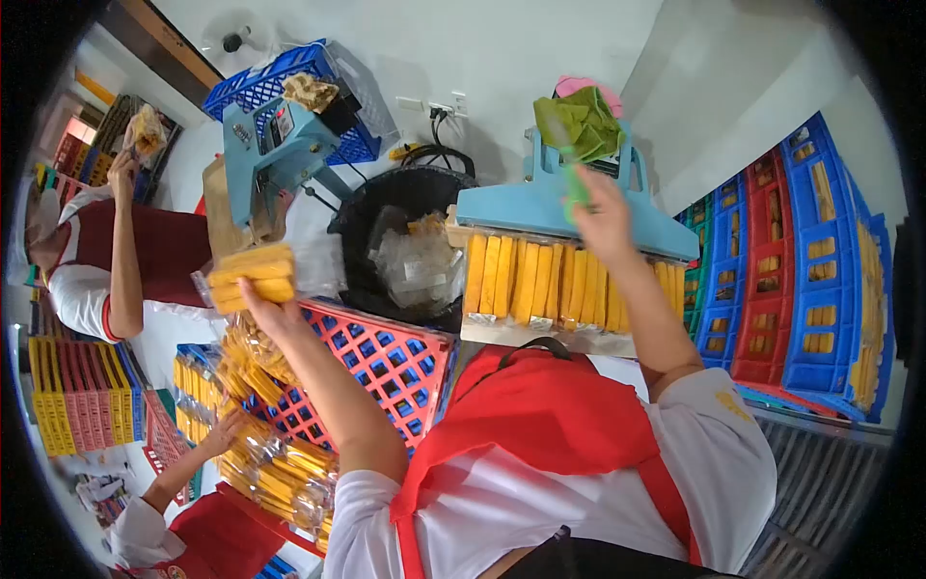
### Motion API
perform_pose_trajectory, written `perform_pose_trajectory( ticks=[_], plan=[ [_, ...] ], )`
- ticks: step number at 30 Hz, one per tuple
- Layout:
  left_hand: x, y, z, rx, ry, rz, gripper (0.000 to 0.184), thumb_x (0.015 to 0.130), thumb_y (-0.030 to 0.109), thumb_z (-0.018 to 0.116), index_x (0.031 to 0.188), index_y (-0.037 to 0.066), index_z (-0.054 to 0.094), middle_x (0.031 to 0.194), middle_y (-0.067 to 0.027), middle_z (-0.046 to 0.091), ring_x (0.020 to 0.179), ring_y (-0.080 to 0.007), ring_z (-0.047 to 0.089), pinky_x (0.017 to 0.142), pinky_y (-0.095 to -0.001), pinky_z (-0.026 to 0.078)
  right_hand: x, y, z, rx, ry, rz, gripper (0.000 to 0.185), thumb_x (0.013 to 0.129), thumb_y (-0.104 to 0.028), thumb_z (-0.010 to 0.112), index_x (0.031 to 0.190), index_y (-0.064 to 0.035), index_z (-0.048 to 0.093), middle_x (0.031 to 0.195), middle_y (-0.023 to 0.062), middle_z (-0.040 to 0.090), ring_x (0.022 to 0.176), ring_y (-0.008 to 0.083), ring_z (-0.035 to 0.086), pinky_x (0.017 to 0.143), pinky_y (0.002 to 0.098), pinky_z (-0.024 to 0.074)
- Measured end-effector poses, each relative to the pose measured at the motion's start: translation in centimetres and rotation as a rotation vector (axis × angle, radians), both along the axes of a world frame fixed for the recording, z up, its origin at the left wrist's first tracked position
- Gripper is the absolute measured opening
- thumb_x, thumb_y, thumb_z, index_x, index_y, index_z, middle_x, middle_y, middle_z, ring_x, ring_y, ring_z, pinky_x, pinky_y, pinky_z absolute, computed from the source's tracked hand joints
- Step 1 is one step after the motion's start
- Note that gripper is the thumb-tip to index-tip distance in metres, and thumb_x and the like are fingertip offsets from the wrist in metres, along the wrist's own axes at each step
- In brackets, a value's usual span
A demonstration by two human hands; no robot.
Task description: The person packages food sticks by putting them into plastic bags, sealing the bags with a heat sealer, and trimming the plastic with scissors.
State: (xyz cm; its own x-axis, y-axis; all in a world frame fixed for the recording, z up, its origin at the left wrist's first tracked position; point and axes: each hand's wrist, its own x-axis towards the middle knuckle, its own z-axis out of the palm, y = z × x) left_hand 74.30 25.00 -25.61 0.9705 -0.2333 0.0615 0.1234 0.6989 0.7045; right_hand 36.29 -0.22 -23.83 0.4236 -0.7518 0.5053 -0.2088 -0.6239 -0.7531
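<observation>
My left hand (pixel 273 311) is closed on a clear bag of yellow sticks (pixel 253 277), above the left end of a red crate (pixel 376 362). My right hand (pixel 600 214) is closed round a green handle (pixel 576 191), whose upper part is blurred. It is over a blue sealing machine (pixel 492 207) with a green cloth (pixel 586 121) on top. Along the machine's front edge stand bagged yellow sticks (pixel 521 280) in a row, just below my right hand.
A black bin (pixel 352 227) holding plastic scraps stands between two blue machines, the other (pixel 280 145) at the upper left. Stacked crates (pixel 810 251) rise at the right. Two co-workers are at the left, one reaching into bagged yellow sticks (pixel 280 473).
</observation>
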Motion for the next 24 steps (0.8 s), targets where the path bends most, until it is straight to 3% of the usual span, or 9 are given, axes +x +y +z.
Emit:
perform_pose_trajectory(
  ticks=[3,5,9,14,17,19,20,22,24],
  plan=[
    [-3.2,-0.8,-0.7,-0.174,0.051,-0.241,0.057,0.076,0.034,0.059,0.122,0.010,0.037,0.120,-0.0094,0.045,0.107,-0.0274,0.046,0.088,-0.0453,0.040,-5.7,-5.3,-3.5,-0.098,0.050,-0.355,0.043,0.070,-0.002,0.055,0.112,-0.0082,0.050,0.102,0.0145,0.051,0.096,0.0273,0.050,0.082,0.0344,0.0404],
    [-4.6,-2.3,-0.7,-0.275,0.129,-0.289,0.058,0.075,0.035,0.060,0.123,0.011,0.037,0.122,-0.0078,0.045,0.108,-0.0267,0.045,0.090,-0.0460,0.037,-7.4,-6.2,-2.4,-0.089,0.411,-0.586,0.044,0.071,-0.008,0.057,0.114,-0.0094,0.050,0.101,0.0164,0.051,0.096,0.0311,0.049,0.081,0.0374,0.0403],
    [-8.4,-4.8,2.6,-0.315,0.206,-0.338,0.060,0.072,0.036,0.063,0.120,0.009,0.039,0.118,-0.0078,0.048,0.107,-0.0264,0.046,0.090,-0.0446,0.038,-7.9,-10.4,-5.5,0.093,0.815,-0.382,0.043,0.068,-0.012,0.059,0.111,-0.0057,0.052,0.096,0.0231,0.054,0.091,0.0362,0.052,0.077,0.0403,0.0421],
    [-9.2,-4.5,3.6,-0.499,0.240,-0.484,0.049,0.076,0.035,0.057,0.118,0.012,0.044,0.116,-0.0061,0.049,0.106,-0.0249,0.047,0.092,-0.0453,0.034,-7.4,-12.9,-4.3,0.249,1.022,-0.120,0.041,0.067,-0.008,0.056,0.108,-0.0005,0.052,0.096,0.0250,0.055,0.092,0.0369,0.052,0.078,0.0403,0.0412],
    [-8.9,-3.6,3.0,-0.557,0.244,-0.521,0.049,0.078,0.039,0.051,0.118,0.011,0.045,0.117,-0.0078,0.048,0.107,-0.0262,0.046,0.093,-0.0452,0.033,-8.2,-14.5,-6.2,0.140,0.862,-0.130,0.041,0.068,-0.007,0.054,0.108,0.0003,0.051,0.097,0.0246,0.055,0.092,0.0360,0.053,0.079,0.0392,0.0410],
    [-8.9,-2.5,2.8,-0.562,0.332,-0.638,0.048,0.079,0.041,0.046,0.115,0.010,0.047,0.119,-0.0095,0.046,0.108,-0.0288,0.045,0.093,-0.0453,0.032,-7.1,-12.5,-4.6,0.095,0.926,-0.197,0.039,0.070,-0.008,0.054,0.108,0.0004,0.051,0.098,0.0237,0.054,0.093,0.0353,0.052,0.079,0.0386,0.0410],
    [-9.4,-2.3,3.5,-0.607,0.368,-0.610,0.049,0.078,0.040,0.043,0.117,0.009,0.045,0.120,-0.0143,0.044,0.104,-0.0309,0.046,0.088,-0.0456,0.036,-5.8,-10.9,-3.0,0.059,0.988,-0.278,0.038,0.072,-0.009,0.054,0.109,0.0005,0.051,0.099,0.0227,0.054,0.094,0.0346,0.052,0.079,0.0380,0.0410],
    [-9.3,-1.8,3.4,-0.585,0.364,-0.692,0.049,0.079,0.038,0.042,0.118,0.009,0.044,0.120,-0.0165,0.043,0.101,-0.0309,0.046,0.084,-0.0453,0.038,-2.8,-7.7,0.4,-0.045,0.802,-0.241,0.036,0.076,-0.014,0.054,0.109,-0.0016,0.051,0.104,0.0201,0.052,0.097,0.0335,0.050,0.081,0.0367,0.0406],
    [-9.9,-1.7,3.6,-0.517,0.349,-0.767,0.052,0.078,0.036,0.042,0.122,0.010,0.041,0.121,-0.0216,0.039,0.092,-0.0303,0.048,0.072,-0.0429,0.042,0.8,-4.5,2.8,-0.134,0.476,-0.018,0.033,0.078,-0.017,0.054,0.108,-0.0038,0.053,0.107,0.0179,0.051,0.097,0.0324,0.049,0.082,0.0349,0.0401]
  ],
)
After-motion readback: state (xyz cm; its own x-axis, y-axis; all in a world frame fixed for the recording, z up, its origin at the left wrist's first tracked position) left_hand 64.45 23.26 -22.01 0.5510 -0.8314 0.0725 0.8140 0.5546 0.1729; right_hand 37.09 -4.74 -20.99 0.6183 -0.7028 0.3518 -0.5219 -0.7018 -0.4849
